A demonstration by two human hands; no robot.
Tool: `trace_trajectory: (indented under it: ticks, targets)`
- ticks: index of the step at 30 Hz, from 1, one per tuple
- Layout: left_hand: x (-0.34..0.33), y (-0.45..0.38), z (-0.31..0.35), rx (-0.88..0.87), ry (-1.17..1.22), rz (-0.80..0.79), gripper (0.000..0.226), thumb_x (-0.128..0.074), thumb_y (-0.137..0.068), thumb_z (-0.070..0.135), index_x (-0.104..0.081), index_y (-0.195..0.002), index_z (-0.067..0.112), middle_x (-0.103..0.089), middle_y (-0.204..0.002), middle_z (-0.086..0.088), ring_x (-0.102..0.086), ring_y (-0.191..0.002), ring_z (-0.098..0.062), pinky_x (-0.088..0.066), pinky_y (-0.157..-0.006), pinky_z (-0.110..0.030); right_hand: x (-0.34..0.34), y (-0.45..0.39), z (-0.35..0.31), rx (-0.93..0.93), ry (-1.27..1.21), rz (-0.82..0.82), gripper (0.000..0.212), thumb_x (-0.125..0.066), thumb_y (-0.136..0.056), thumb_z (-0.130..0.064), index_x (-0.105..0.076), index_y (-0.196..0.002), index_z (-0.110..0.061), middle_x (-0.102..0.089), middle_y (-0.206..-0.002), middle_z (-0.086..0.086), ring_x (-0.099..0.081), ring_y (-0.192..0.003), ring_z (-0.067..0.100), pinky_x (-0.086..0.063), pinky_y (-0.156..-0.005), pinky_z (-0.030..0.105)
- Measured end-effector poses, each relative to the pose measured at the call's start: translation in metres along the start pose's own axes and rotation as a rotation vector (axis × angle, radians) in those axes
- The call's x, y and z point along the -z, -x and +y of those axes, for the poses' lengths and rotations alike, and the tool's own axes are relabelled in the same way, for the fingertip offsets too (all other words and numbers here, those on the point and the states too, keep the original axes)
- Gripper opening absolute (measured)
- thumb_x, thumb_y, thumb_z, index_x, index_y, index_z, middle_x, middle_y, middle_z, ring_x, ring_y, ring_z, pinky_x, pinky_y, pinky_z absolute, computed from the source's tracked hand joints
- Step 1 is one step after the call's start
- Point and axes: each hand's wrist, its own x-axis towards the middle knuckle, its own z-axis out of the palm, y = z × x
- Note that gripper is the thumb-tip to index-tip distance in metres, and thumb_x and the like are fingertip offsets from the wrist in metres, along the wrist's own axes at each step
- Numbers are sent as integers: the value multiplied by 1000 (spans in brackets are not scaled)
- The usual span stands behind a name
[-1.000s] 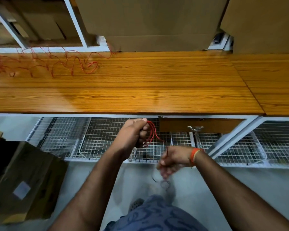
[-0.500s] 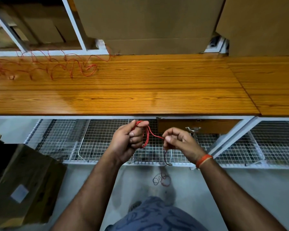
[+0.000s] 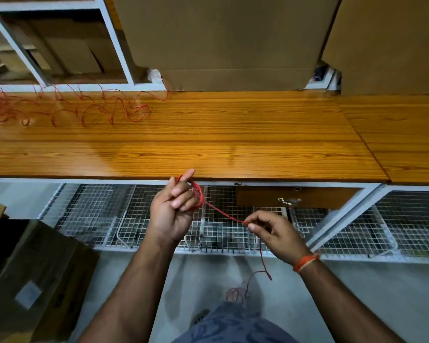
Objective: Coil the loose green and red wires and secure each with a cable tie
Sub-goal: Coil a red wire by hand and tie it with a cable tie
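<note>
Red wire [image 3: 222,212] loops round left hand [image 3: 170,214] fingers (curled); right hand [image 3: 274,232] pinches it.

A glossy wooden surface [image 3: 208,134] is stretching across the view, with a second wooden top [image 3: 401,134] butting against its right end. Large cardboard boxes [image 3: 223,38] are standing along the back edge. White wire-mesh baskets [image 3: 124,219] are sitting underneath, beside a drawer with a metal handle [image 3: 289,201]. A dark cardboard box [image 3: 32,280] is resting on the floor at left.
</note>
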Motion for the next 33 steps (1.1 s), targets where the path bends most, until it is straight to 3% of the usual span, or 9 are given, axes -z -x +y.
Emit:
trace_trajectory:
  ticks: [3, 6, 11, 14, 21, 23, 25, 31, 33]
  targets:
    - [-1, -3, -12, -115, -363, 63, 45, -33, -110, 20, -43, -139, -13, -56, -62, 2, -55, -51, -8, -44, -48, -17, 1, -11, -36, 250, 167, 0, 14, -67, -98, -14, -75, -104, -23, -64, -95, -12, -60, -91, 3, -44, -75, 13]
    - [-7, 0, -23, -183, -714, 39, 33, -30, -113, 20, -50, -129, 0, -70, -70, -4, -70, -64, -17, -56, -60, -23, 0, -23, -71, 478, 251, 16, 12, -69, -96, -11, -74, -106, -13, -61, -93, -3, -56, -85, 6, -40, -74, 14]
    - [-8, 0, -30, -322, -1173, -78, 27, -38, -112, 17, -59, -124, 5, -58, -60, 2, -54, -50, -11, -45, -49, -23, 6, -35, -109, 471, 254, -31, 23, -72, -91, -10, -62, -111, -16, -57, -96, -20, -54, -89, -6, -42, -73, 15]
    - [-4, -3, -23, -357, -1255, -136, 30, -42, -105, 27, -66, -112, 10, -50, -56, 6, -44, -50, -9, -36, -50, -23, 22, -42, -112, 393, 270, -81, 22, -74, -90, -12, -63, -107, -20, -60, -91, -14, -56, -83, 2, -46, -69, 21]
    - [-1, -3, -19, -212, -1094, -139, 50, -42, -99, 48, -73, -108, 10, -39, -60, 5, -35, -51, -8, -28, -47, -20, 30, -48, -103, 260, 189, -46, 11, -79, -88, -15, -77, -94, -23, -68, -87, -14, -64, -83, 7, -50, -71, 19]
    - [-1, 0, -18, -152, -1147, -212, 45, -40, -100, 48, -74, -93, 20, -40, -58, 3, -34, -50, -10, -27, -47, -21, 26, -49, -100, 248, 173, 37, 8, -79, -88, -17, -79, -91, -24, -67, -86, -13, -62, -83, 6, -50, -70, 23]
    - [-4, 3, -20, -29, -1094, -310, 46, -38, -102, 46, -68, -91, 14, -35, -56, 2, -28, -48, -12, -24, -45, -21, 22, -50, -99, 270, 185, 119, 8, -79, -88, -16, -79, -92, -23, -67, -87, -9, -61, -85, 6, -48, -70, 21]
    - [-20, 8, -31, 209, -572, -438, 36, -38, -103, 35, -57, -79, 15, -26, -51, 7, -16, -41, -5, -16, -41, -17, 9, -48, -93, 178, -193, 219, 8, -71, -94, -10, -75, -99, -15, -70, -97, -2, -65, -94, 11, -54, -84, 27]
    - [-21, 7, -32, 257, -370, -449, 34, -40, -103, 33, -54, -79, 15, -30, -49, 10, -15, -39, -5, -16, -39, -19, 1, -44, -89, 58, -440, 175, 11, -64, -100, -14, -71, -109, -12, -71, -102, 1, -64, -89, 13, -54, -77, 27]
